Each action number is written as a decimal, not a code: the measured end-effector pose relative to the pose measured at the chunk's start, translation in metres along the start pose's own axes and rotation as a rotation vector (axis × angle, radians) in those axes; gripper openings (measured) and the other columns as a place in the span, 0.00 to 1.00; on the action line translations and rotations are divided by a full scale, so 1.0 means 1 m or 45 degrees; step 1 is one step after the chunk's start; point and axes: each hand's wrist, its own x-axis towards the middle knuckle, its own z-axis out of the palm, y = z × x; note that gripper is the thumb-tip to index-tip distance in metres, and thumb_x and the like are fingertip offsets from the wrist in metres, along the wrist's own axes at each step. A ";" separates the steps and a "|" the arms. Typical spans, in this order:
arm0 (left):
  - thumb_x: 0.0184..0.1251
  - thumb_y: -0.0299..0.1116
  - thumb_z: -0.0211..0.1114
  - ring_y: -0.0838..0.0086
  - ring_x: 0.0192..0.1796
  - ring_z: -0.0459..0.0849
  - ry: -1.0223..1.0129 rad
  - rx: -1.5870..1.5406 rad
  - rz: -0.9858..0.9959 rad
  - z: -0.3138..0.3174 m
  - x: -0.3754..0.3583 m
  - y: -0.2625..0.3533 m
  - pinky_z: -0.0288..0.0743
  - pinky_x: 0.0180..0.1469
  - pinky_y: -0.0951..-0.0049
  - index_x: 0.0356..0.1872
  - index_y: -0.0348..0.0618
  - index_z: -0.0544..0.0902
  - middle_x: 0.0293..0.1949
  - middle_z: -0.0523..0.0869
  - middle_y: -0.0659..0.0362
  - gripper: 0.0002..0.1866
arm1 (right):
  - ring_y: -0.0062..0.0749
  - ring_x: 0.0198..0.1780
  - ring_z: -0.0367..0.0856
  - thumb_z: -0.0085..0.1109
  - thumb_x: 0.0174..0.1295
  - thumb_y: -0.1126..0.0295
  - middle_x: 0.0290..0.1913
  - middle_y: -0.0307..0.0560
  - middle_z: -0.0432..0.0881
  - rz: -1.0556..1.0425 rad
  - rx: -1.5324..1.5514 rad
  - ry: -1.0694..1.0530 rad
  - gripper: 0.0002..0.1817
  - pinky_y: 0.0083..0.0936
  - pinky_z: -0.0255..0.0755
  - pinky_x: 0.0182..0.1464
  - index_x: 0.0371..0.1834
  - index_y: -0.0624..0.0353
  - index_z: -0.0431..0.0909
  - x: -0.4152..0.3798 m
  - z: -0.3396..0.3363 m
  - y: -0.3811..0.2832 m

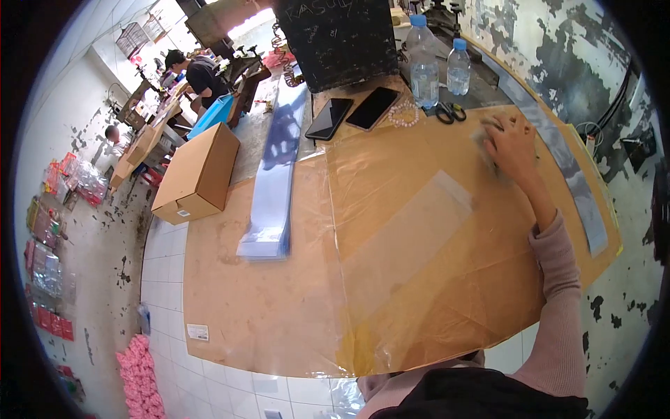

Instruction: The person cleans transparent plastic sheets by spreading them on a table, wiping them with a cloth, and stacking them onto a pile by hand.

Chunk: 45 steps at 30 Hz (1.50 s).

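My right hand (511, 145) is at the upper right of the cardboard-covered table (279, 307), its fingers bent over a small greyish thing (486, 143) that is blurred. A clear plastic strip (419, 237) lies slantwise on the cardboard, below and left of that hand. Farther left, a stack of long bluish plastic strips (271, 202) runs away toward the back. My left hand is not in view.
A closed cardboard box (199, 171) stands at the left edge. Two phones (373, 109), a beaded bracelet (403, 114), black scissors (450, 112) and two bottles (424, 70) are at the back, near a blackboard (338, 42). Another person (202, 77) works far left.
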 end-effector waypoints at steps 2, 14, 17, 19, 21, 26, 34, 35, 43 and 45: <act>0.71 0.36 0.52 0.73 0.26 0.79 0.026 0.004 0.072 0.014 0.010 0.029 0.73 0.35 0.73 0.36 0.30 0.80 0.24 0.83 0.54 0.16 | 0.47 0.68 0.55 0.59 0.51 0.59 0.64 0.48 0.65 -0.304 -0.056 0.111 0.26 0.53 0.53 0.62 0.56 0.49 0.74 -0.012 0.020 0.004; 0.66 0.34 0.55 0.72 0.31 0.78 0.424 0.091 0.849 0.076 0.074 0.084 0.71 0.36 0.72 0.30 0.38 0.78 0.24 0.80 0.56 0.10 | 0.39 0.41 0.74 0.64 0.44 0.75 0.32 0.40 0.80 -0.971 0.737 -0.116 0.11 0.33 0.63 0.50 0.34 0.57 0.78 0.040 0.025 0.014; 0.66 0.33 0.55 0.70 0.35 0.79 0.486 0.022 1.110 0.099 0.066 0.079 0.72 0.40 0.70 0.26 0.40 0.78 0.26 0.80 0.55 0.10 | 0.39 0.43 0.75 0.60 0.47 0.77 0.36 0.42 0.81 -0.560 0.808 0.611 0.08 0.32 0.65 0.50 0.33 0.56 0.79 0.080 0.017 0.077; 0.65 0.33 0.55 0.68 0.38 0.79 0.325 -0.173 1.161 0.138 0.055 0.054 0.73 0.43 0.69 0.24 0.41 0.78 0.28 0.81 0.55 0.11 | 0.42 0.46 0.75 0.56 0.51 0.73 0.43 0.46 0.81 -0.328 0.566 0.828 0.10 0.34 0.66 0.52 0.37 0.57 0.80 0.088 0.024 0.114; 0.57 0.37 0.57 0.63 0.39 0.78 -0.072 -0.414 1.005 0.191 0.030 0.037 0.70 0.52 0.56 0.20 0.47 0.79 0.28 0.81 0.58 0.10 | 0.48 0.48 0.75 0.53 0.55 0.67 0.45 0.52 0.80 0.000 0.255 0.797 0.12 0.36 0.67 0.53 0.41 0.58 0.79 0.084 0.045 0.145; 0.45 0.19 0.65 0.66 0.45 0.80 -0.703 -0.065 0.994 0.270 -0.029 0.067 0.66 0.56 0.58 0.27 0.45 0.83 0.36 0.84 0.61 0.08 | 0.54 0.62 0.63 0.58 0.52 0.62 0.59 0.62 0.69 0.110 0.559 0.002 0.36 0.37 0.57 0.64 0.65 0.61 0.59 0.028 0.125 0.201; 0.46 0.20 0.65 0.67 0.43 0.82 -0.693 0.106 0.944 0.272 -0.037 0.066 0.69 0.51 0.62 0.30 0.43 0.82 0.35 0.84 0.61 0.08 | 0.56 0.71 0.45 0.72 0.36 0.44 0.69 0.67 0.49 -0.107 0.532 -0.066 0.63 0.37 0.44 0.70 0.71 0.62 0.43 -0.035 0.059 0.118; 0.47 0.20 0.65 0.67 0.43 0.82 -0.655 0.150 0.937 0.270 -0.039 0.064 0.70 0.50 0.63 0.30 0.43 0.81 0.35 0.84 0.61 0.08 | 0.57 0.71 0.45 0.72 0.36 0.44 0.69 0.67 0.49 -0.068 0.503 -0.045 0.63 0.37 0.44 0.70 0.71 0.62 0.43 -0.037 0.057 0.122; 0.52 0.20 0.62 0.67 0.43 0.82 -0.400 0.300 0.859 0.263 -0.055 0.051 0.70 0.45 0.68 0.31 0.44 0.80 0.35 0.84 0.60 0.07 | 0.45 0.62 0.66 0.69 0.46 0.54 0.58 0.57 0.70 0.291 0.770 -0.184 0.43 0.34 0.60 0.61 0.63 0.62 0.62 -0.053 0.050 0.137; 0.52 0.19 0.61 0.67 0.44 0.82 -0.431 0.278 0.872 0.263 -0.053 0.051 0.70 0.45 0.68 0.32 0.43 0.80 0.36 0.84 0.60 0.07 | 0.39 0.58 0.71 0.66 0.50 0.58 0.54 0.52 0.75 0.408 0.680 -0.148 0.34 0.32 0.64 0.57 0.58 0.64 0.69 -0.043 0.085 0.181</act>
